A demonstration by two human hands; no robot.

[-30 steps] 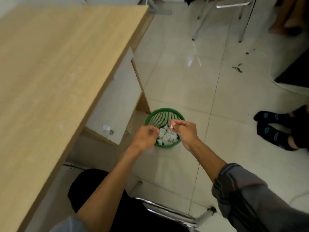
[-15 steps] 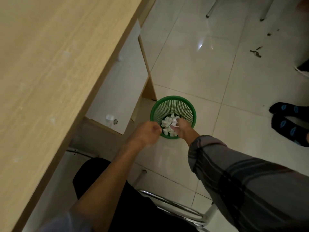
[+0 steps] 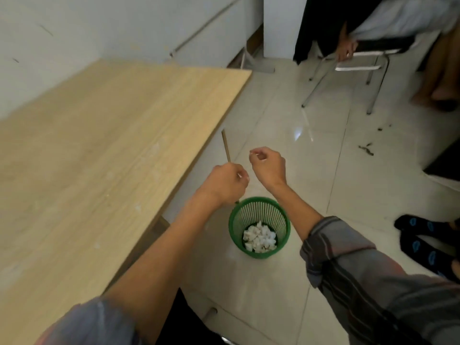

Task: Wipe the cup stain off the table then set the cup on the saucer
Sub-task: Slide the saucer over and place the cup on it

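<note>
Neither the cup nor the saucer is in view, and I see no stain on the visible part of the light wooden table (image 3: 99, 145) at the left. My left hand (image 3: 224, 183) and my right hand (image 3: 267, 165) hover side by side to the right of the table edge, above a green mesh waste basket (image 3: 258, 207) on the floor. Several crumpled white tissue wads (image 3: 260, 239) lie in the basket. Both hands have their fingers curled in. Small pale spots show at the fingertips; I cannot tell whether they are tissue scraps.
A metal-legged chair (image 3: 348, 68) stands at the back right with a person's legs (image 3: 438, 70) beside it. Feet in dark socks (image 3: 423, 242) rest on the tiled floor at the right. Dark debris (image 3: 366, 149) lies on the tiles.
My right hand has come up out of the basket and my left hand has risen with it. The camera has tilted up, showing the table's far end and the wall.
</note>
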